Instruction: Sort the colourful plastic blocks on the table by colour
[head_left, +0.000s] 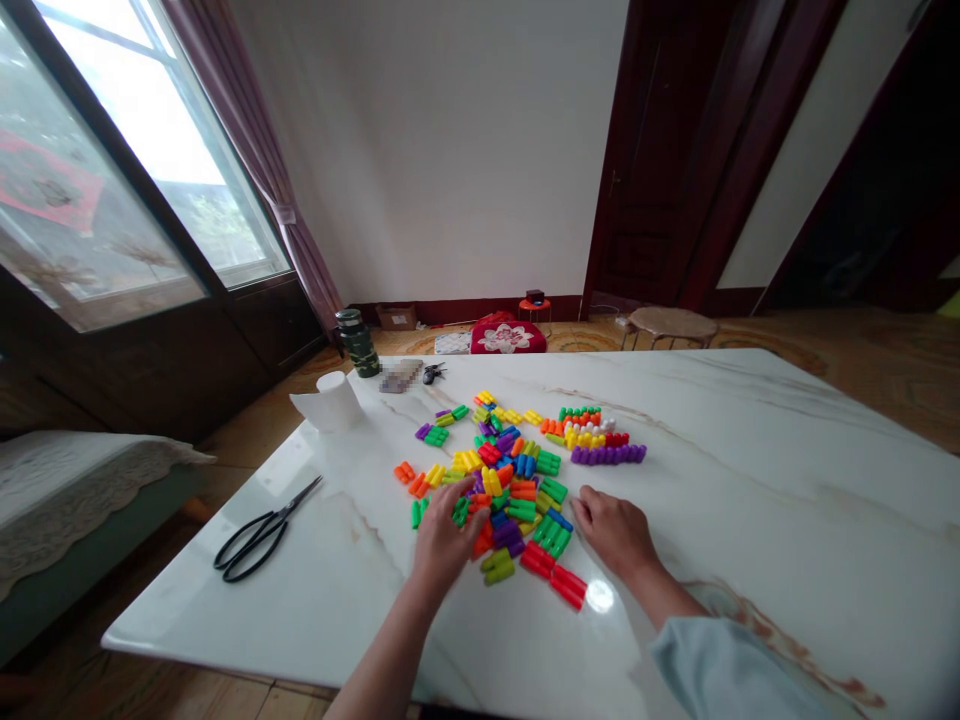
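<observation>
A loose pile of colourful plastic toy building pieces (510, 535) lies in the middle of the white marble-patterned table (750, 450). My left hand (444, 535) reaches over the near left side of the pile, thumb and fingers apart around green and orange pieces, holding none that I can see. To the right of the pile, my right hand (619, 530) rests low by the tabletop with its fingers curled together; whatever is in them, if anything, is hidden. Joined rows of pieces, among them a purple row (608, 455), lie beyond my right hand.
Black-handled scissors (259, 535) lie at the left, with a white paper roll (339, 402) behind them. Near the far left corner stand a camouflage-patterned flask (358, 343), a blurred-out flat item (401, 376) and keys (433, 373). A round stool (670, 324) stands beyond the table.
</observation>
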